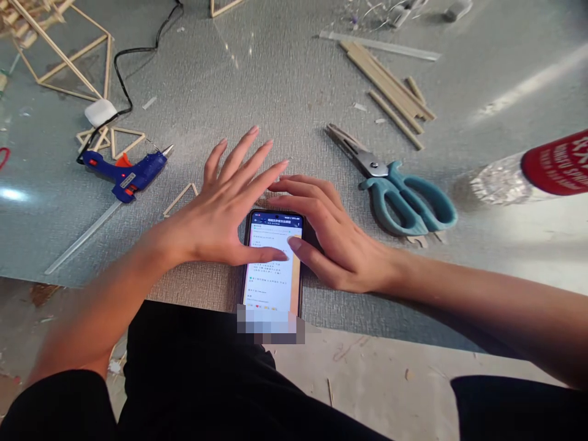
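Phone [274, 263] lies flat at bottom centre on the mat, left hand [215, 214] splayed open with thumb on screen, right hand [335, 236] loosely open steadying its edge, nothing gripped; tap lightly, scissors [399, 190] sit right.

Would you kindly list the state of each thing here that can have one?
phone: screen lit, flat on the mat
left hand: fingers spread, thumb on the screen
right hand: thumb on the screen
scissors: blades shut, lying flat
glue gun: on its side, cord attached
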### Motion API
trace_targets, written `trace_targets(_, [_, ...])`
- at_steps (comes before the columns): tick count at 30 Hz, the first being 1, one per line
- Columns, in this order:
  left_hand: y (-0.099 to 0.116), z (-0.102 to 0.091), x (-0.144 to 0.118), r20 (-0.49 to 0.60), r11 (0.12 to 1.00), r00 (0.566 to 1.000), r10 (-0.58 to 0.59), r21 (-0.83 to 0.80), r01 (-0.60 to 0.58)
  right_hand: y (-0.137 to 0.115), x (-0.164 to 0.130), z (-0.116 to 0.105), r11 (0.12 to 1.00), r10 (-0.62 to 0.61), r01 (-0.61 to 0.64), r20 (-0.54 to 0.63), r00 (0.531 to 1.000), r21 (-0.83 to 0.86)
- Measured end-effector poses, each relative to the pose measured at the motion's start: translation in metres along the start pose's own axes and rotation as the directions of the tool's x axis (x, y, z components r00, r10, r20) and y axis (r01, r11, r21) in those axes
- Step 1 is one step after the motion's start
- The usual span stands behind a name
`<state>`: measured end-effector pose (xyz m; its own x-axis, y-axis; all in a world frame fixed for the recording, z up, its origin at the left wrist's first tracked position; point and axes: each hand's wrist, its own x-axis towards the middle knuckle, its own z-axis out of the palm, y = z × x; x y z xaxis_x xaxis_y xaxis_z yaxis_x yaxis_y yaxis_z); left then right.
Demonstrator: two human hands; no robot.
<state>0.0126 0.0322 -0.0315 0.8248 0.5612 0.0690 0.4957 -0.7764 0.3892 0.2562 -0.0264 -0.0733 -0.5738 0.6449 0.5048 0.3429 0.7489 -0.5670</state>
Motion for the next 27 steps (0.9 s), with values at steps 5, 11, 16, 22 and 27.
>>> trace_targets(5, [0.001, -0.012, -0.001, -0.087, 1.000, 0.996, 0.016, -0.002, -0.016, -0.001, 0.001, -0.003, 0.997, -0.072, 0.072, 0.003, 0.997, -0.017])
trace_targets(11, [0.007, -0.021, -0.005, -0.153, 0.991, 0.981, 0.119, -0.047, -0.128, -0.004, -0.001, -0.008, 0.960, -0.266, 0.265, -0.010, 0.964, -0.090])
trace_targets(16, [0.008, -0.012, -0.003, -0.517, 0.972, 0.846, 0.129, -0.103, -0.212, -0.006, -0.003, -0.006, 0.897, -0.433, 0.437, 0.065, 0.899, -0.059])
trace_targets(22, [0.007, -0.008, -0.007, -0.635, 0.993, 0.770, 0.065, -0.032, -0.111, -0.006, -0.004, -0.004, 0.895, -0.445, 0.447, 0.087, 0.891, 0.007])
trace_targets(27, [0.004, -0.007, -0.006, -0.634, 0.988, 0.766, 0.104, -0.024, -0.154, -0.005, -0.003, -0.008, 0.923, -0.383, 0.383, 0.017, 0.923, 0.033])
